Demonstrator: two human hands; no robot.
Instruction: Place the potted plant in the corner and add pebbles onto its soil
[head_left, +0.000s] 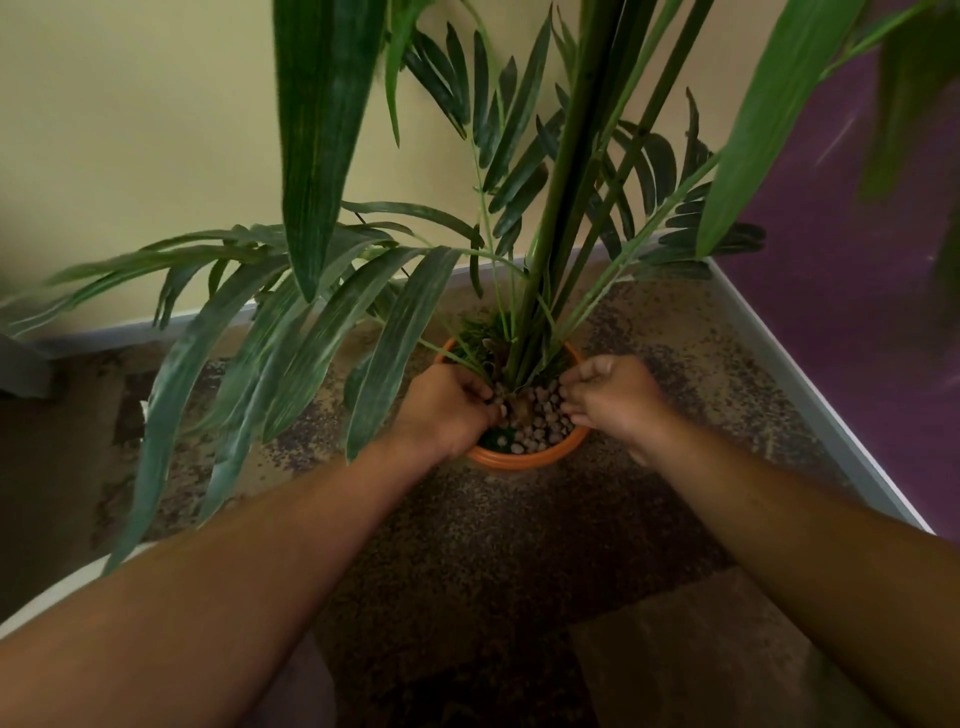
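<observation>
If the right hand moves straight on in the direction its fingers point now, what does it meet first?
Probably the plant's stems rising from the pebbles; the right hand points toward them, though depth is unclear.

Left grip (447, 410) curled, right grip (608, 397) cupped.

the potted plant (560, 244) stands in the corner in an orange pot (519, 460). left hand (447, 411) and right hand (614, 396) reach in, fingers touching the pebbles (536, 422)
</observation>
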